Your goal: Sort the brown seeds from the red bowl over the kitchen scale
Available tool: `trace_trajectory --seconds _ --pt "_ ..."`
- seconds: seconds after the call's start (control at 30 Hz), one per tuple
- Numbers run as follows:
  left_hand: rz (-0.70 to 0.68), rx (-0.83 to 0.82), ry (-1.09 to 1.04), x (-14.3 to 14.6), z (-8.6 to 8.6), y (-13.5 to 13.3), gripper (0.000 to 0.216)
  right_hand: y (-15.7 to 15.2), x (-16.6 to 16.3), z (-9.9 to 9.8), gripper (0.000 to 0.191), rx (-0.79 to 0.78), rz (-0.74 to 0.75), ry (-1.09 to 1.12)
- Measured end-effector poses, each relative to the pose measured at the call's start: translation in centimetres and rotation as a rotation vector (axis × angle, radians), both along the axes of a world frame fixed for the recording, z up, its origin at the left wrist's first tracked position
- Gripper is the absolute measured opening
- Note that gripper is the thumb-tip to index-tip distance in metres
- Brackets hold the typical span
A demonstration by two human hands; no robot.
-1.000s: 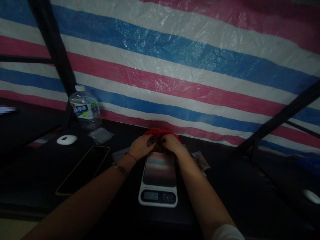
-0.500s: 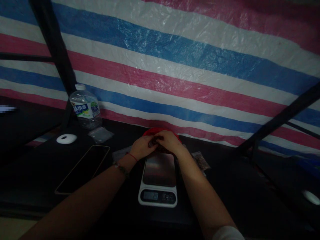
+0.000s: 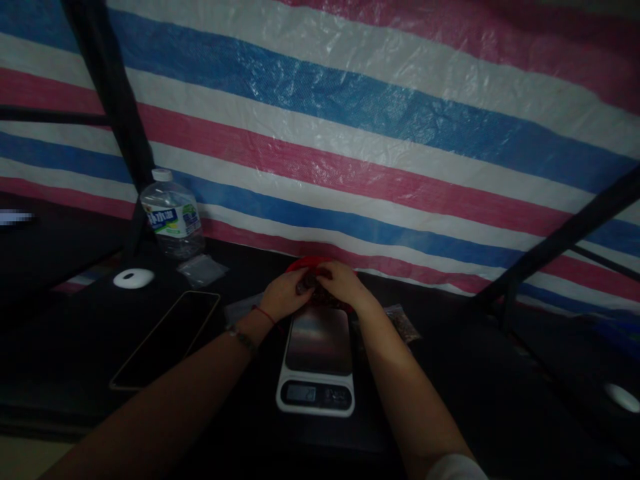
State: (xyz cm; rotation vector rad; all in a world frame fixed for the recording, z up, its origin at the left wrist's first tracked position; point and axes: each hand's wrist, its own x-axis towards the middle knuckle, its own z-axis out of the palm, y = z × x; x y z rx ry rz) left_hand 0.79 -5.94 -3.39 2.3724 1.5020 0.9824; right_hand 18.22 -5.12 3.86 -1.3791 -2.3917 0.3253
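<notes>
A red bowl point(image 3: 314, 261) with dark brown bits in it stands behind a white kitchen scale point(image 3: 320, 343), whose display is lit. Over the near part of the bowl, my left hand point(image 3: 286, 293) is closed around a dark, slightly shiny clump point(image 3: 306, 283), perhaps bagged; its kind is unclear. My right hand point(image 3: 343, 285) reaches in from the other side with curled fingers, at the clump and the bits. What its fingertips grip is too dark to make out. Right of my right wrist lies a small clear bag of brown bits point(image 3: 403, 325).
On the black table point(image 3: 450, 373), a phone point(image 3: 167, 340), a white oval object point(image 3: 133, 278), a clear plastic bag point(image 3: 203, 269) and a large plastic bottle point(image 3: 173, 217) are to the left. Another clear bag point(image 3: 243, 308) lies by my left wrist. A striped sheet point(image 3: 350, 160) hangs behind.
My right hand has shifted slightly right, its fingers drawing a little away from my left hand, so more of the dark bits show. My left hand stays almost in place.
</notes>
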Motion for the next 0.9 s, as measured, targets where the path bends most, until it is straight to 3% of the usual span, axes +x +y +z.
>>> trace_trajectory --seconds 0.2,0.37,0.47,0.6,0.73,0.9 --pt "-0.006 -0.025 -0.012 0.1 0.4 -0.2 0.034 -0.1 -0.4 -0.8 0.025 -0.138 0.022 0.083" --pt "-0.005 -0.036 -0.019 0.1 0.7 -0.3 0.036 -0.2 -0.7 -0.9 0.031 -0.088 0.013 0.160" --pt "-0.015 -0.025 -0.030 0.0 0.6 -0.3 0.042 -0.2 -0.6 -0.8 0.026 -0.127 0.020 0.148" --pt "-0.040 0.089 -0.086 -0.5 0.7 -0.4 0.059 -0.6 0.4 0.5 0.023 -0.149 0.026 0.131" --pt "0.013 0.252 -0.209 -1.3 0.4 -0.3 0.055 -2.1 1.4 2.8 0.024 -0.293 0.100 0.056" --pt "0.097 0.242 -0.303 -1.9 -0.3 0.3 0.058 -4.5 0.3 3.5 0.026 -0.370 0.221 -0.155"
